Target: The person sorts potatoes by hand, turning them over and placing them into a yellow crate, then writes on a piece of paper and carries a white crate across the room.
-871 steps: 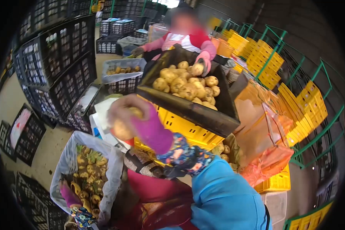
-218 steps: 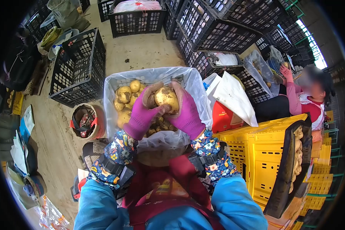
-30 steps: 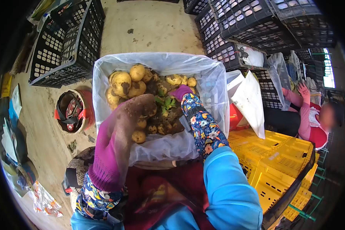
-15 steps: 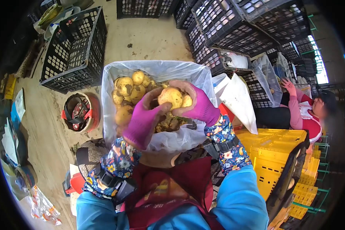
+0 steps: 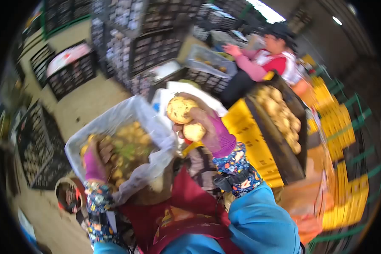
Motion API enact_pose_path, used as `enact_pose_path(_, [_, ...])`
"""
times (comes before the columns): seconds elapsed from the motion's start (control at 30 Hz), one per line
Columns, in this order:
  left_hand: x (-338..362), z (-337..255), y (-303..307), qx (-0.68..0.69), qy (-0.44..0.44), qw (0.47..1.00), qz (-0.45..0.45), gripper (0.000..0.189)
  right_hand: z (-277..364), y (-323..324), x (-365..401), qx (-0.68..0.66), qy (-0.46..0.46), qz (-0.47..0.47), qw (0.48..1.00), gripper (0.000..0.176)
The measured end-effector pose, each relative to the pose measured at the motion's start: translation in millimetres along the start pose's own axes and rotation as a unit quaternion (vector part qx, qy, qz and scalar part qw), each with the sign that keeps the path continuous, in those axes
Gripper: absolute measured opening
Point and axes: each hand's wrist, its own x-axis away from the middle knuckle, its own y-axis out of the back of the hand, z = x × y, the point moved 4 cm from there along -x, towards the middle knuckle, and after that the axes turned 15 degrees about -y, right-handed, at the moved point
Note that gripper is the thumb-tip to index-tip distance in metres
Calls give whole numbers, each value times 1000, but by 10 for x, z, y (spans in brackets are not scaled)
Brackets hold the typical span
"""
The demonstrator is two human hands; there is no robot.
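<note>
My right hand (image 5: 206,125) is curled around a larger potato (image 5: 181,110) and, just beside it, a smaller potato (image 5: 194,132), both held between the lined box (image 5: 100,117) and the dark tray (image 5: 267,142). My left hand (image 5: 98,160) is inside that box among loose potatoes (image 5: 140,133); blur prevents my telling whether it grips any. The tray, atop a yellow crate (image 5: 247,144), contains heaped potatoes (image 5: 279,116).
</note>
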Motion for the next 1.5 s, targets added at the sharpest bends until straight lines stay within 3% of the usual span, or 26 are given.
enact_pose_path(0.07, [-229,302,213,1,-25,999,39,46,732,383,870,142,119,-174,967,53])
enact_pose_path(0.13, [-279,402,217,-14,-28,997,75,48,1201,814,1625,338,244,-371,830,53])
enact_pose_path(0.23, [-472,653,359,-52,-39,995,81,54,1240,1762,2518,303,132,-491,806,58])
enact_pose_path(0.27, [-505,726,418,-78,-53,991,98,57,1223,2145,2884,438,139,-493,738,57])
enact_pose_path(0.33, [-444,694,299,-61,3,995,78,64,1112,2465,3235,-2,125,-392,911,61])
enact_pose_path(0.37, [-508,786,375,-37,13,996,78,61,1043,2604,3428,-223,130,-365,894,63])
enact_pose_path(0.43, [-592,946,518,-58,15,998,33,53,933,2845,3654,-391,202,-344,830,60])
enact_pose_path(0.47, [-548,970,535,-39,-70,982,170,55,940,2819,3718,-397,214,-320,833,57])
enact_pose_path(0.53, [-655,1089,676,-92,-38,989,113,52,889,2731,3773,-409,234,-268,840,52])
enact_pose_path(0.67, [-745,1198,706,-154,4,987,43,48,890,2588,3920,-111,315,-480,811,43])
enact_pose_path(0.77, [-829,1258,800,-180,16,983,19,44,1238,2057,4065,288,371,-667,578,44])
enact_pose_path(0.83, [-877,1302,893,-194,25,981,3,42,1513,1788,4226,445,437,-674,396,48])
enact_pose_path(0.9, [-947,1389,981,-205,35,978,-6,40,1885,1828,4401,526,488,-653,244,50])
enact_pose_path(0.97, [-1004,1472,1085,-209,42,977,-13,38,2290,2038,4582,573,450,-679,87,51])
enact_pose_path(1.03, [-1086,1573,1250,-205,48,978,-15,36,2607,2791,4814,580,330,-744,39,51])
enact_pose_path(1.1, [-1284,1747,1491,-185,46,982,-6,34,2640,3690,5059,422,-111,-855,279,58])
enact_pose_path(1.13, [-1127,1602,1290,-167,43,985,-4,33,2683,3846,5048,406,2,-851,333,65])
enact_pose_path(1.17, [-865,1413,1133,-106,58,990,73,32,2721,3816,4885,614,156,-754,172,60])
enact_pose_path(1.2, [-696,1266,1021,-124,-5,992,8,31,2678,3287,4391,608,157,-732,265,50])
enact_pose_path(1.23, [-721,1253,1141,-148,-29,988,24,31,2600,2989,3966,604,220,-676,361,40])
enact_pose_path(1.27, [-668,1072,1077,-208,-90,971,77,30,2511,3004,3642,529,303,-604,514,32])
enact_pose_path(1.3, [-426,825,852,-176,-37,984,-8,31,2333,2567,3091,474,336,-548,601,13])
enact_pose_path(1.37, [-267,516,734,-128,-60,989,-47,31,1796,1696,2070,406,289,-531,685,5])
enact_pose_path(1.43, [-319,488,833,-59,-46,991,-107,38,1097,816,1088,408,263,-346,803,6])
enact_pose_path(1.47, [-265,523,768,-43,-56,991,-115,39,665,662,614,503,194,-303,786,13])
enact_pose_path(1.5, [-194,392,733,-23,-64,990,-120,39,259,502,129,589,229,-146,761,21])
